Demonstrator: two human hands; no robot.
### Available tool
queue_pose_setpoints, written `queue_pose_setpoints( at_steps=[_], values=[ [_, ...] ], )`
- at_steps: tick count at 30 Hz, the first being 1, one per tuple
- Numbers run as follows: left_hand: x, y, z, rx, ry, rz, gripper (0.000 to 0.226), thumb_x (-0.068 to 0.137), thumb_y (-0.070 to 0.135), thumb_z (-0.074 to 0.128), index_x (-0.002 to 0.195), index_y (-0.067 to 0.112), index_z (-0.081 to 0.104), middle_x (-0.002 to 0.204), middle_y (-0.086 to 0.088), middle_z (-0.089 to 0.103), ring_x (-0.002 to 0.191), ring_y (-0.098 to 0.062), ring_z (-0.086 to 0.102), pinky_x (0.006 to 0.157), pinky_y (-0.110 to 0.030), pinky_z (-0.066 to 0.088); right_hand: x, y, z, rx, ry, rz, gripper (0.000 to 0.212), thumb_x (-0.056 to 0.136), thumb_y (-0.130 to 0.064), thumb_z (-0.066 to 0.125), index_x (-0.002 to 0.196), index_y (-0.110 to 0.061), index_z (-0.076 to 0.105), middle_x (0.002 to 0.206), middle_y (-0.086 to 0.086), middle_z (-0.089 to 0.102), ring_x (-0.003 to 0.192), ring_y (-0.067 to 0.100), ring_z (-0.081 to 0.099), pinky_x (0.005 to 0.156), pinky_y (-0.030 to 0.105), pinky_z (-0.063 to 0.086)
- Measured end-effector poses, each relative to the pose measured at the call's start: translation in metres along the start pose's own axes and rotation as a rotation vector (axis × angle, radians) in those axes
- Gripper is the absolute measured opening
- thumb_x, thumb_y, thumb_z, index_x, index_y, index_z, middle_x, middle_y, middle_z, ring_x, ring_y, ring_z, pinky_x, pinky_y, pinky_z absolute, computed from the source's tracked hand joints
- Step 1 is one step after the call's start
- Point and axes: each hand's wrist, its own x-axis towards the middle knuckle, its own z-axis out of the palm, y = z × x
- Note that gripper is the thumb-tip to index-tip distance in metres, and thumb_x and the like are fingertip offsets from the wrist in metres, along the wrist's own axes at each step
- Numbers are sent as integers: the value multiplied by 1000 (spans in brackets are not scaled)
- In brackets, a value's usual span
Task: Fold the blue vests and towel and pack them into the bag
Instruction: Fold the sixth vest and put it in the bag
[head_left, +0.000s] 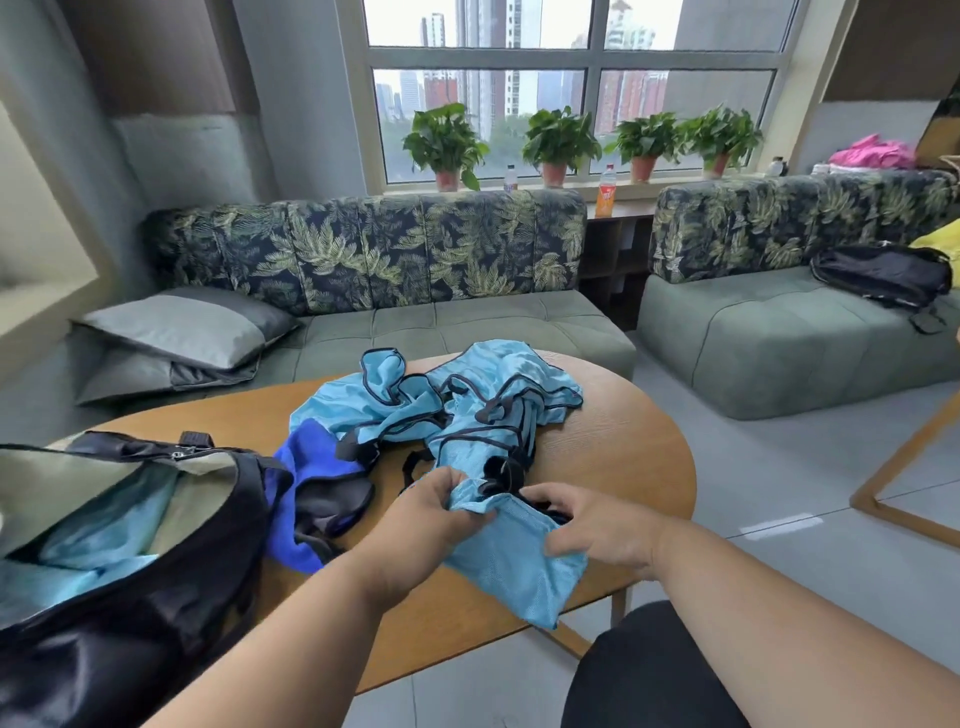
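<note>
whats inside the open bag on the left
Inside the black bag, light blue fabric lies against the beige lining, likely a vest already packed. The bag's walls hide anything deeper or beneath it.

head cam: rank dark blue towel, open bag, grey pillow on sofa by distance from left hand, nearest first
1. dark blue towel, on the table just left of the left hand
2. open bag, farther left at the table's near edge
3. grey pillow, far left on the sofa
</note>
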Motion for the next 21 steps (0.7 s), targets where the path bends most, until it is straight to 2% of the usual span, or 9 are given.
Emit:
queue_pose_setpoints(
  at_steps=[2, 4, 5, 7, 9, 13, 15, 18, 21],
  values=[
    [-19, 12, -21, -39, 24, 25, 16, 95, 11, 75, 105, 10, 62, 94, 0, 76, 81, -9, 69, 66, -22, 53, 5, -27, 12, 21, -89, -18, 52, 89, -4, 72, 134, -28, 61, 127, 3, 72, 114, 18, 71, 98, 32, 58],
    [-37, 20, -41, -47, 50, 27, 15, 96, 13, 74, 105, 13, 62, 87, 6, 73, 73, -5, 65, 55, -20, 47, 11, -48, 27, 56, -142, -46, 47, 89, -16, 81, 131, -27, 62, 129, 3, 73, 118, 22, 71, 107, 40, 54],
    [-44, 23, -48, -82, 48, 20, 17, 93, 13, 76, 104, 13, 63, 88, 4, 74, 75, -9, 66, 56, -22, 49, 13, -55, 33, 75, -155, -60, 47, 88, -21, 83, 130, -26, 62, 130, 3, 72, 119, 22, 70, 109, 42, 52],
    [-62, 23, -70, -186, 60, 26, 30, 83, 12, 81, 108, 9, 65, 104, -10, 78, 91, -24, 72, 77, -36, 56, 19, -76, 55, 110, -183, -104, 39, 91, -20, 81, 125, -24, 62, 132, 6, 72, 120, 23, 70, 108, 37, 53],
    [-81, 20, -90, -277, 89, 34, 41, 77, 12, 80, 113, 2, 64, 114, -21, 74, 100, -35, 70, 92, -46, 54, 26, -90, 77, 134, -242, -142, 35, 94, -18, 77, 126, -22, 64, 132, 8, 71, 122, 25, 68, 107, 36, 54],
    [-117, 13, -125, -345, 215, 62, 35, 72, 13, 76, 104, 6, 63, 97, -19, 71, 86, -28, 64, 74, -36, 51, 45, -113, 124, 138, -356, -159, 51, 89, -29, 82, 135, -20, 63, 131, 6, 72, 125, 27, 67, 113, 46, 49],
    [-134, 12, -143, -356, 298, 80, 30, 73, 16, 75, 99, 8, 62, 92, -17, 71, 82, -27, 64, 72, -36, 50, 54, -125, 146, 140, -388, -173, 53, 89, -31, 80, 136, -15, 63, 131, 10, 72, 124, 31, 67, 114, 49, 48],
    [-152, 3, -172, -277, 505, 111, 28, 75, 32, 74, 95, 14, 67, 91, -8, 73, 84, -22, 63, 80, -38, 50, 64, -140, 174, 199, -402, -197, 54, 89, -26, 78, 137, -9, 61, 131, 17, 71, 124, 38, 66, 110, 51, 51],
    [-166, -10, -200, 56, 764, 66, 19, 85, 40, 61, 97, 29, 72, 97, 10, 76, 98, -14, 65, 93, -38, 48, 74, -151, 190, 316, -327, -172, 57, 84, -28, 79, 135, -8, 62, 125, 18, 73, 113, 37, 71, 98, 51, 57]
  ],
)
